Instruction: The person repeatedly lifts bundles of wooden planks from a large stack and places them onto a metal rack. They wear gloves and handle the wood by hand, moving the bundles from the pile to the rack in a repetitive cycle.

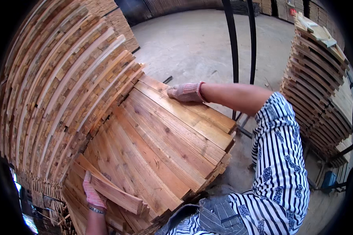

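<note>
A broad layer of wooden boards lies side by side in front of me on a stack. My left hand, in a pinkish knit glove, is closed on a loose wooden board tilted on edge above the layer at the near left. Its thumb lies along the board's upper side; the other fingers are mostly hidden. My right hand, gloved too, reaches across to the far side. It grips the edge of the outermost board, its fingertips partly hidden at that edge.
Tall layered wood stacks with strips between the layers rise directly on the left. Another stack of spaced boards stands at the right. Dark upright straps or bars rise beyond the boards. Concrete floor extends behind.
</note>
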A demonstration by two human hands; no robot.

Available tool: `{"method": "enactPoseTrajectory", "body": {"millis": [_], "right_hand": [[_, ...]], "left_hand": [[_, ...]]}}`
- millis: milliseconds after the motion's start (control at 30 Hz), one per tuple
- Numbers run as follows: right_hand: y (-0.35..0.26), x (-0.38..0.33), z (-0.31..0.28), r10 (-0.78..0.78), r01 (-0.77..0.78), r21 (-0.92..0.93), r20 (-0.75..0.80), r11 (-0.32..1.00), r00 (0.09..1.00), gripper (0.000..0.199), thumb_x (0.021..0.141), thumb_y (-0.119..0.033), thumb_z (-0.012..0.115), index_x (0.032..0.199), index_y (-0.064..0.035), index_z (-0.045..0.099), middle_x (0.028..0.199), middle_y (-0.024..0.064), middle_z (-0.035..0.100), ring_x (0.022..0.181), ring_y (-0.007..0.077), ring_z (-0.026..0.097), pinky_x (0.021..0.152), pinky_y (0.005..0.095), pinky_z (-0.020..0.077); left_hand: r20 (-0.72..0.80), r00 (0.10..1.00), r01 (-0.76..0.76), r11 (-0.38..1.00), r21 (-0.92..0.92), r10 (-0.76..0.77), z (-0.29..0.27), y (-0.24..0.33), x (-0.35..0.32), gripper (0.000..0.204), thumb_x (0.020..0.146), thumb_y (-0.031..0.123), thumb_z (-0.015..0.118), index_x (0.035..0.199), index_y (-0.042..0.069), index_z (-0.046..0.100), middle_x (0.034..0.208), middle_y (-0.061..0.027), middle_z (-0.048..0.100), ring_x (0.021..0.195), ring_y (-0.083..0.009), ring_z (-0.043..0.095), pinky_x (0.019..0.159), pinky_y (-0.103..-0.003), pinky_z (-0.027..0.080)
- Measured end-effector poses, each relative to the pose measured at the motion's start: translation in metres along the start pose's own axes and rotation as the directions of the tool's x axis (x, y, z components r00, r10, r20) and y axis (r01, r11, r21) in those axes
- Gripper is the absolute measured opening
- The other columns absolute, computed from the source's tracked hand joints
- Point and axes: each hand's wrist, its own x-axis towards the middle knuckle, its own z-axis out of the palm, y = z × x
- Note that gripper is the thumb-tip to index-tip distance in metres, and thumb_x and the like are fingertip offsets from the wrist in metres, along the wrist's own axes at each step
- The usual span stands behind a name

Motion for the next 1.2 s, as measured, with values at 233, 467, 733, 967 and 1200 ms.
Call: {"method": "enactPoseTrajectory", "body": {"millis": [233,467,733,967,1200], "right_hand": [[0.012,-0.029,-0.059,-0.187,0.114,0.425,0.134,0.898,0.973,0.085,0.094,-0.071,0.044,0.156,-0.0144,0.031,0.162,0.016,0.025,0.147,0.0326,0.028,0.118,0.0491,0.0281],[0.0,-0.082,-0.023,0.062,-0.22,0.661,0.254,0.717,0.965,0.078,0.1,-0.066,0.037,0.149,-0.006,0.042,0.148,0.0172,0.047,0.133,0.0264,0.05,0.112,0.0391,0.0405],[0.006,-0.086,-0.03,0.135,-0.267,0.721,0.237,0.64,0.962,0.076,0.1,-0.062,0.039,0.149,-0.0033,0.042,0.154,0.0167,0.042,0.142,0.0352,0.039,0.119,0.0475,0.0273],[0.07,-0.021,0.01,-0.27,0.274,0.056,-0.074,0.96,0.96,0.073,0.102,-0.058,0.034,0.149,-0.0026,0.04,0.153,0.0219,0.04,0.143,0.0357,0.037,0.118,0.045,0.0284],[0.016,-0.065,-0.031,-0.233,0.231,-0.073,-0.017,0.97,0.972,0.064,0.103,-0.053,0.035,0.141,-0.0029,0.048,0.139,0.0235,0.054,0.127,0.0331,0.053,0.106,0.0409,0.0404]], "left_hand": [[-0.055,0.998,-0.002,1.0,-0.006,0.001,-0.011,-0.005,0.002,0.068,0.096,0.056,0.053,0.142,0.006,0.049,0.134,-0.0135,0.057,0.118,-0.0308,0.056,0.104,-0.043,0.046],[-0.031,0.999,0.011,0.999,0.052,-0.01,-0.052,-0.008,0.02,0.065,0.099,0.052,0.048,0.145,0.007,0.046,0.142,-0.0138,0.052,0.126,-0.0299,0.053,0.108,-0.043,0.043],[-0.03,0.997,-0.066,0.978,0.196,0.073,-0.038,0.0,0.015,0.06,0.104,0.047,0.039,0.151,0.01,0.04,0.151,-0.0102,0.045,0.133,-0.0288,0.047,0.113,-0.042,0.038],[-0.019,0.999,-0.04,0.984,0.174,0.043,-0.022,0.002,0.004,0.057,0.105,0.043,0.038,0.149,0.006,0.04,0.15,-0.0115,0.047,0.131,-0.0282,0.049,0.113,-0.041,0.038],[0.01,1.0,0.008,0.998,-0.058,-0.008,-0.022,-0.001,0.007,0.063,0.099,0.051,0.051,0.143,0.006,0.047,0.134,-0.0139,0.056,0.115,-0.0279,0.058,0.1,-0.041,0.05]]}}
